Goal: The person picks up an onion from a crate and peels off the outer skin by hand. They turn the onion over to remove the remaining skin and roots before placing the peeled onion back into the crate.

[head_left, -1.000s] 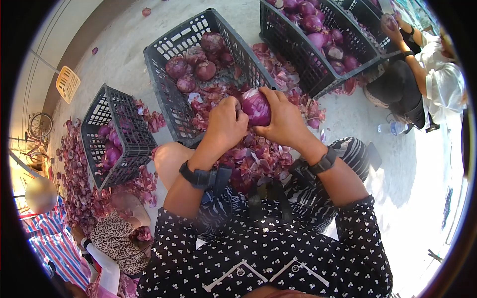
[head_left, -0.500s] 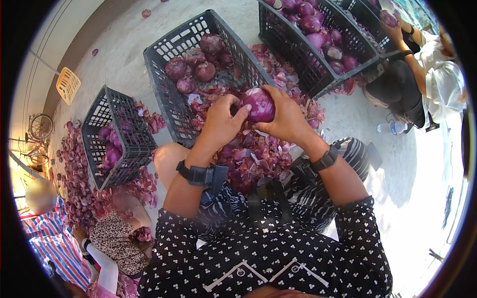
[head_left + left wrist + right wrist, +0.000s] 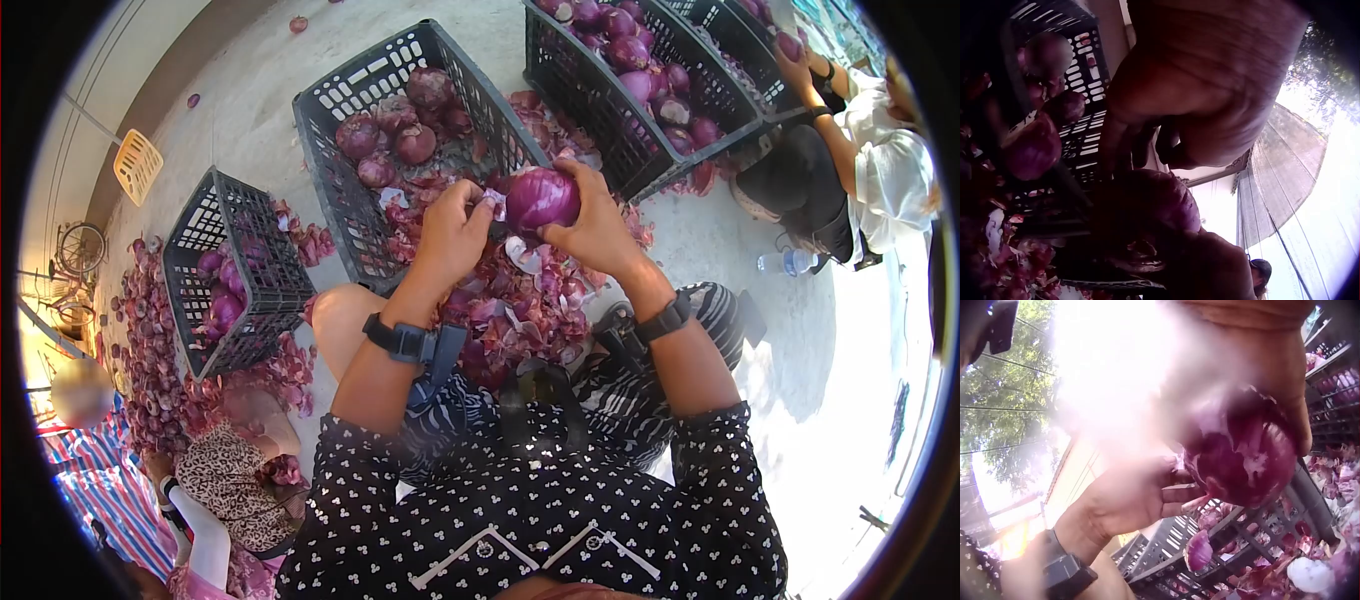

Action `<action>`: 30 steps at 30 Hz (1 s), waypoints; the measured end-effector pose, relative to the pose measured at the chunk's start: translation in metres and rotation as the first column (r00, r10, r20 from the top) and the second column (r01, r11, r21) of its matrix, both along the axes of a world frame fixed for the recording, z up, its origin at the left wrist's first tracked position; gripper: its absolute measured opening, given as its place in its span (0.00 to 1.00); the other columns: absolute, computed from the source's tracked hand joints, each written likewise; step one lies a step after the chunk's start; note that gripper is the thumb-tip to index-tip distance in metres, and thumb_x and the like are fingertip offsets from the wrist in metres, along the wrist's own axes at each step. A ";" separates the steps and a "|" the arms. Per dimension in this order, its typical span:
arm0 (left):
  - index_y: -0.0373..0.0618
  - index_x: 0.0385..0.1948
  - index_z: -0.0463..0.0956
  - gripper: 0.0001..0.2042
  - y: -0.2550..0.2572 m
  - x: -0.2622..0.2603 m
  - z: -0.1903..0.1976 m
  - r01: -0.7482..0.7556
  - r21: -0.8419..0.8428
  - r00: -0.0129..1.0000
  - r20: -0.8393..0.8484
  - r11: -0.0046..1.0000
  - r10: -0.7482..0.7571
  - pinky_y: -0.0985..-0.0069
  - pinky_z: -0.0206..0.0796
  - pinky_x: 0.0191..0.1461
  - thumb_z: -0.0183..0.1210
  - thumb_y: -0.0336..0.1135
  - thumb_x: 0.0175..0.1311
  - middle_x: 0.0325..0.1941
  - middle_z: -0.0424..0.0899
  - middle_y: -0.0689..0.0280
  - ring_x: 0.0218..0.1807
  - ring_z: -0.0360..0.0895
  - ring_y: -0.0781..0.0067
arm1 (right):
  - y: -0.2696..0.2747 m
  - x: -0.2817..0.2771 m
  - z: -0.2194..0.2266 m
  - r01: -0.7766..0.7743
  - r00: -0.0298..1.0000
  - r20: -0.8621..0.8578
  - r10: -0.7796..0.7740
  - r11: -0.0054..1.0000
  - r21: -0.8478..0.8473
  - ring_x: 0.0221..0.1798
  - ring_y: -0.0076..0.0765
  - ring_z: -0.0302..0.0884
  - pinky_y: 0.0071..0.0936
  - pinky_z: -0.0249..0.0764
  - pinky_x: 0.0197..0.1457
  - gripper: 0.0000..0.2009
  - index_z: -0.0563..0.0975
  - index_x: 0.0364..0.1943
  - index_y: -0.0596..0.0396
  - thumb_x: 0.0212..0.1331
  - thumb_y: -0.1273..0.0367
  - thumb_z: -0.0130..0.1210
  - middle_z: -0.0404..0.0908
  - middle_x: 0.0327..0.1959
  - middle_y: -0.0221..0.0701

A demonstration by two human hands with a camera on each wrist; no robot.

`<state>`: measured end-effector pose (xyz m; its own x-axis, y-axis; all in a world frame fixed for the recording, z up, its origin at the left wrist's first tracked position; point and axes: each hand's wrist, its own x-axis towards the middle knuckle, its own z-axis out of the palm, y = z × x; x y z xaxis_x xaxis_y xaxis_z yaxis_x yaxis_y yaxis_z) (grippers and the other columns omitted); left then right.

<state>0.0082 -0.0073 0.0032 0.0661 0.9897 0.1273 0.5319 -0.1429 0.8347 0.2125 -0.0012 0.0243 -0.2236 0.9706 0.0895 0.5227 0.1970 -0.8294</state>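
Note:
My right hand (image 3: 595, 225) grips a large purple onion (image 3: 543, 200) above the near end of a black crate (image 3: 350, 215). Just left of the onion, my left hand (image 3: 455, 235) pinches a pale piece of skin (image 3: 495, 204) between thumb and fingers. In the right wrist view the onion (image 3: 1241, 450) shows shiny purple layers, and a piece of skin (image 3: 1198, 551) hangs in the air below it. The left wrist view is dark, with the onion (image 3: 1166, 200) beneath the left hand (image 3: 1191, 87).
Several onions (image 3: 414, 143) lie in the near crate. Loose skins (image 3: 510, 320) are heaped between the knees. Another crate (image 3: 235, 280) stands left, and onion-filled crates (image 3: 640, 150) stand upper right. A person in white (image 3: 885, 170) sits right, by a bottle (image 3: 788, 262).
The onion and my right hand have moved slightly right and up. My left hand has come away from the onion with a piece of skin, and a pale flake shows below.

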 end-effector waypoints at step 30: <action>0.37 0.44 0.74 0.12 0.008 0.004 0.007 0.086 -0.136 0.947 0.320 0.987 -0.038 0.78 0.67 0.41 0.56 0.32 0.61 0.34 0.80 0.64 0.36 0.75 0.79 | 0.003 -0.002 0.000 -0.164 0.986 0.057 0.157 0.977 0.138 0.59 0.58 0.63 0.39 0.64 0.63 0.39 0.66 0.58 0.46 0.31 0.72 0.67 0.62 0.57 0.50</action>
<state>0.0127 0.0003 0.0099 0.1079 0.9941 0.0056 0.2320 -0.0306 0.9722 0.2107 0.0023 0.0241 -0.3827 0.8998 0.2096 0.5115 0.3953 -0.7629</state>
